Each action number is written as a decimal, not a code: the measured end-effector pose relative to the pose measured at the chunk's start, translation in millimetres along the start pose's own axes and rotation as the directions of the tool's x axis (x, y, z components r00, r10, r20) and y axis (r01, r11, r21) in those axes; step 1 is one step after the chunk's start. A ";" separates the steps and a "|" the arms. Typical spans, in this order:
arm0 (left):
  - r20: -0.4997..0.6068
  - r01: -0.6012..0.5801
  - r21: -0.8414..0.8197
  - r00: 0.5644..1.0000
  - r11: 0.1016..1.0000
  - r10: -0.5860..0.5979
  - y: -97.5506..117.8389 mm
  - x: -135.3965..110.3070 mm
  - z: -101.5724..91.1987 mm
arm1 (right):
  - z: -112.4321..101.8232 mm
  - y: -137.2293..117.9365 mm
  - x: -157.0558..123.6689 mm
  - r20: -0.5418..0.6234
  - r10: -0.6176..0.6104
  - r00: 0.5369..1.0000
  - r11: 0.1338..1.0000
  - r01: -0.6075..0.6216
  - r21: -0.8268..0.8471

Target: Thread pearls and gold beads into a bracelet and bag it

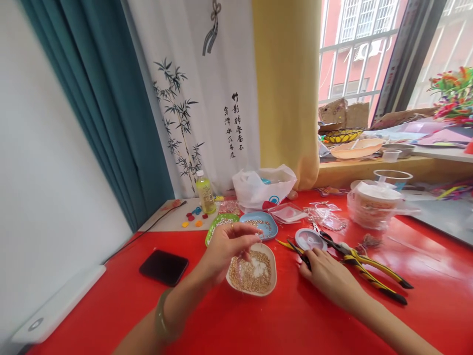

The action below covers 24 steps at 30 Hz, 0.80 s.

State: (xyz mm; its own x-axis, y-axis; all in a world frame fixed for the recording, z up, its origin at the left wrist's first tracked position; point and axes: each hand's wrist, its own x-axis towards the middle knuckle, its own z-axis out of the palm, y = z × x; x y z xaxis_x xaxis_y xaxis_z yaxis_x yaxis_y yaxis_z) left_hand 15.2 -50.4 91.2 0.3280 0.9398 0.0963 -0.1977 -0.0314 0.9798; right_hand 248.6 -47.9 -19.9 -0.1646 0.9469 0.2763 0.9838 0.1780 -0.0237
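Note:
My left hand [231, 241] is over the cream dish [272, 283] of small gold beads, thumb and forefinger pinched. From it hangs what looks like a short strand of pale pinkish beads [241, 271], blurred against the dish. My right hand [323, 268] rests low on the red table, its fingers closed around a small black-and-yellow hand tool [293, 246]; its working end is hidden, so its exact kind is unclear. Just beyond these fingers lies a clear spool [310, 238]. Larger pliers [364, 266] with yellow-black handles lie to the right.
Behind the cream dish are a green dish [210, 231] and a blue dish [273, 229] of beads. A black phone [164, 267] lies left. Farther back stand a drink bottle [205, 193], a white plastic bag [258, 190] and a wrapped tub [373, 207].

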 end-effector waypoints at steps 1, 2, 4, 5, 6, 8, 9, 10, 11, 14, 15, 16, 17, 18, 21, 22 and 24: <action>0.000 -0.002 0.002 1.000 1.000 0.002 0.9 -0.3 0.2 | -0.3 1.8 -0.2 0.011 0.007 1.000 1.000 -0.007 0.018; 0.000 -0.004 0.003 1.000 1.000 0.004 1.9 -0.6 0.4 | -0.3 3.3 -1.0 0.016 0.015 1.000 1.000 -0.015 0.027; -0.006 0.003 0.003 1.000 1.000 -0.003 4.1 -1.4 0.8 | -0.1 5.2 -3.7 0.009 0.024 1.000 0.999 -0.024 0.037; -0.011 0.007 0.003 1.000 1.000 -0.007 5.0 -1.8 1.0 | -0.6 5.6 -5.2 0.006 0.032 0.999 0.998 -0.033 0.054; -0.014 0.012 0.005 1.000 1.000 -0.012 5.6 -2.0 1.0 | -1.7 5.7 -6.9 0.009 0.043 0.999 0.995 -0.043 0.087; -0.015 0.019 0.004 1.000 1.000 -0.018 6.0 -2.1 0.7 | -7.0 4.6 -10.6 0.043 0.062 0.997 0.975 -0.070 0.212; -0.011 0.018 0.001 1.000 1.000 -0.018 5.9 -2.0 0.5 | -11.5 3.2 -12.8 0.072 0.067 0.995 0.949 -0.086 0.303; -0.006 0.015 -0.005 1.000 1.000 -0.015 5.6 -1.9 0.3 | -17.3 1.0 -15.5 0.104 0.069 0.992 0.906 -0.106 0.410; -0.002 0.010 -0.013 1.000 1.000 -0.010 5.3 -1.8 0.2 | -24.3 -2.1 -18.8 0.132 0.065 0.989 0.845 -0.125 0.520; 0.003 -0.003 -0.032 1.000 0.999 0.003 4.3 -1.9 0.8 | -51.0 -16.4 -31.4 0.185 0.117 0.976 0.587 -0.219 0.779; 0.001 -0.005 -0.034 1.000 0.999 0.005 4.0 -2.1 1.2 | -60.7 -22.1 -35.8 0.200 0.109 0.974 0.531 -0.227 0.816; -0.001 -0.006 -0.033 1.000 0.999 0.006 3.8 -2.4 1.7 | -70.2 -27.8 -39.8 0.182 0.088 0.979 0.512 -0.201 0.835; -0.006 -0.008 -0.031 1.000 0.999 0.008 3.7 -2.8 2.3 | -79.0 -33.3 -43.1 0.156 0.060 0.986 0.523 -0.164 0.836; -0.012 -0.012 -0.028 1.000 1.000 0.012 3.6 -3.2 2.8 | -86.8 -38.2 -45.4 0.125 0.045 0.991 0.559 -0.128 0.819; -0.025 -0.030 -0.009 0.999 1.000 0.030 3.4 -4.5 3.6 | -102.1 -49.4 -45.6 -0.019 0.011 1.000 0.719 0.005 0.695; -0.027 -0.036 -0.002 0.999 0.999 0.036 3.2 -4.8 3.7 | -104.6 -52.1 -43.8 -0.052 -0.013 0.999 0.762 0.043 0.646; -0.019 -0.048 0.015 0.999 0.999 0.049 2.5 -5.3 3.4 | -106.8 -56.5 -39.0 -0.091 -0.063 0.994 0.812 0.104 0.574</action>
State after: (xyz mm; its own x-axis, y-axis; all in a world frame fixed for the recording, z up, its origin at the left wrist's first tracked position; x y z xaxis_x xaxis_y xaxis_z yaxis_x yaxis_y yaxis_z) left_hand 16.1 -56.6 93.8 0.3002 0.9435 0.1405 -0.1994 -0.0820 0.9765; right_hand 207.1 -123.6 73.3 -0.2187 0.9055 0.3638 0.7408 0.3967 -0.5421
